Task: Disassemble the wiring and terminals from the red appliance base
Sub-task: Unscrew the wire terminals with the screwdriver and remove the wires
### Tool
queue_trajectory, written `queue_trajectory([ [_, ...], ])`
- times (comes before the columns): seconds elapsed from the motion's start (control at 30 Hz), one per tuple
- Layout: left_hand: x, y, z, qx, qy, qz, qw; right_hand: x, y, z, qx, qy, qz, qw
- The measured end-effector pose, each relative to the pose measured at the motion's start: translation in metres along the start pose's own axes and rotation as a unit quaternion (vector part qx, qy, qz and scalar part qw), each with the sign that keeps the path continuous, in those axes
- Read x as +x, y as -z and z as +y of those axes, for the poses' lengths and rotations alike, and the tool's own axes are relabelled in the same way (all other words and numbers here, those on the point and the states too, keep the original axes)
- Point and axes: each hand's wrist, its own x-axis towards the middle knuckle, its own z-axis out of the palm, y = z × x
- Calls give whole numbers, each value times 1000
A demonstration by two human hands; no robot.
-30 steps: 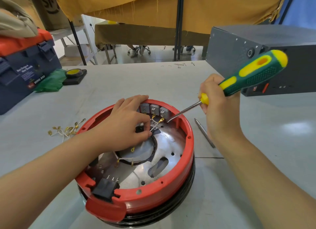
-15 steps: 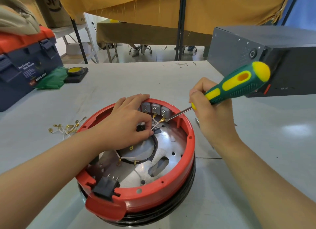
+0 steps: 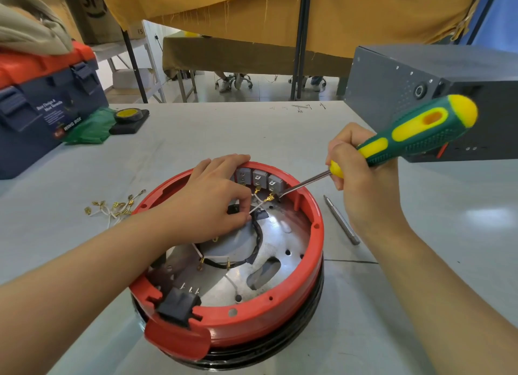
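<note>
Here, in the head view, the red appliance base [image 3: 269, 315] sits open on the grey table [image 3: 196, 139], and the left hand [image 3: 208, 198] reaches inside it, pinching a white wire [image 3: 259, 206] near the three grey terminal blocks [image 3: 259, 178] at the far rim. The right hand [image 3: 361, 178] grips a green-and-yellow screwdriver [image 3: 414, 135], its tip touching the brass terminal [image 3: 270, 198] on that wire. Loose wires with brass terminals [image 3: 115, 206] lie on the table left of the base, and a metal bit [image 3: 342, 220] lies to its right.

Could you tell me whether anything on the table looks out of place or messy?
Mostly loose bits: a scatter of pulled wires with brass terminals lies left of the red base, and a metal bit lies loose on its right, close under the right hand. Nothing looks spilled or broken.
</note>
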Motion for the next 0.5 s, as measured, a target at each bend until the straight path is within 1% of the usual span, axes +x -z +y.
queue_trajectory([
  [0.17,-1,2,0,-2,-11,-5,1000,2,3,-6,60,-18,30,998],
  [0.37,-3,3,3,-40,-57,-8,998,3,4,-11,44,6,19,999],
  [0.5,0,9,5,-65,-63,-37,995,3,6,-14,18,29,3,999],
])
